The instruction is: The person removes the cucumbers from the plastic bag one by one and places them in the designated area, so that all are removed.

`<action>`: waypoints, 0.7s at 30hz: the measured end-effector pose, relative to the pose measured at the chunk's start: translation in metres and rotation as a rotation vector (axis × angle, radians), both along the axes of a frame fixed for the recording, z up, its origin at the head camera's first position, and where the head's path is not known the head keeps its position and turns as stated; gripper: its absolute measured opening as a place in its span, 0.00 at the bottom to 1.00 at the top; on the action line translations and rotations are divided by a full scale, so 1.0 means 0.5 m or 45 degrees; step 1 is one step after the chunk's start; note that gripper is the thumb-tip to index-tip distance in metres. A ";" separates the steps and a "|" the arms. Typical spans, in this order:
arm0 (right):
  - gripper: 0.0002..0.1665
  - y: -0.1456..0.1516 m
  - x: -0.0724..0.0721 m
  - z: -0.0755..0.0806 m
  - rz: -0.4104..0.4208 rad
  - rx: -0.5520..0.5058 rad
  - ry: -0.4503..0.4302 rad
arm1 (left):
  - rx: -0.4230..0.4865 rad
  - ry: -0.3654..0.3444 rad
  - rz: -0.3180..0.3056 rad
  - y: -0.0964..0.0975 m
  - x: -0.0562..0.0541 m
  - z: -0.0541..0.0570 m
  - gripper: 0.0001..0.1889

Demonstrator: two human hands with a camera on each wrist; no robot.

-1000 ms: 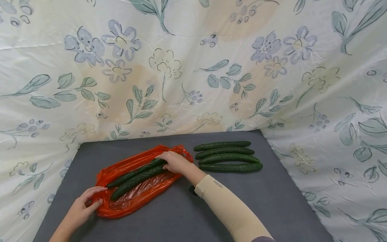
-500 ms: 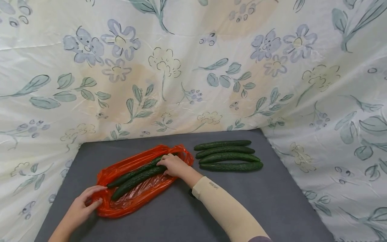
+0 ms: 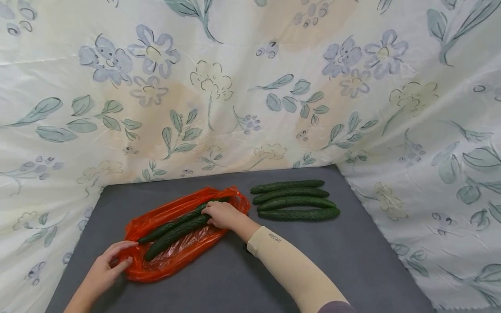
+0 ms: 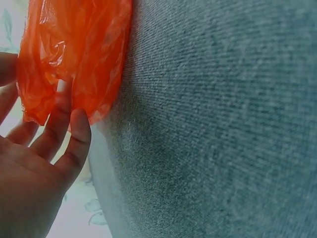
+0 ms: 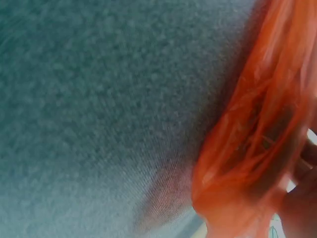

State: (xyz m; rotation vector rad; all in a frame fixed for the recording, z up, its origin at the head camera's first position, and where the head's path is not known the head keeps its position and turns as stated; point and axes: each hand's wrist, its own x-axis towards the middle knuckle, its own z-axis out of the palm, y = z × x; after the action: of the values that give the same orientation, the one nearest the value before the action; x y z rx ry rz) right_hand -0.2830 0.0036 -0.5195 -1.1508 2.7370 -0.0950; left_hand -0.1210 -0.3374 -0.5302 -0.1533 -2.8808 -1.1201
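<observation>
A red plastic bag (image 3: 168, 207) lies spread on the grey table, its top folded open. Inside, two dark green cucumbers rest side by side: the near one (image 3: 176, 236) and the far one (image 3: 162, 230). My right hand (image 3: 225, 215) grips the near cucumber toward its right end. In the right wrist view, red film covers part of the cucumber and the hand shows only at the edge. At the bag's left end, my left hand (image 3: 101, 270) holds the film between thumb and fingers; the left wrist view shows the fingertips (image 4: 80, 121) against it.
Several more cucumbers (image 3: 297, 202) lie in a row on the grey table (image 3: 313, 256), to the right of the bag. A floral cloth (image 3: 235, 87) hangs behind the table and along its sides.
My right hand has shifted slightly toward me, from the far cucumber's right end onto the near cucumber. The far cucumber's right end now shows. My left hand stays at the bag.
</observation>
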 end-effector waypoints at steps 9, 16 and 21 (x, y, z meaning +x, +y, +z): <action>0.27 0.022 0.003 0.037 0.022 -0.144 -0.043 | -0.007 0.028 -0.005 -0.005 -0.007 0.005 0.18; 0.26 0.072 0.021 0.057 0.011 -0.298 -0.090 | 0.007 0.050 -0.011 -0.005 -0.003 -0.002 0.17; 0.26 0.111 0.027 0.067 0.026 -0.391 -0.044 | 0.012 0.055 -0.013 -0.003 -0.002 -0.008 0.17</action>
State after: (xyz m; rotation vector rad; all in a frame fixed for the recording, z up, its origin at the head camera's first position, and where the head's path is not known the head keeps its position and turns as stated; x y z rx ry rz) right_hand -0.2695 0.0590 -0.4862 -1.2348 2.7452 -0.5434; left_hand -0.1222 -0.3387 -0.5340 -0.1894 -2.8400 -1.1180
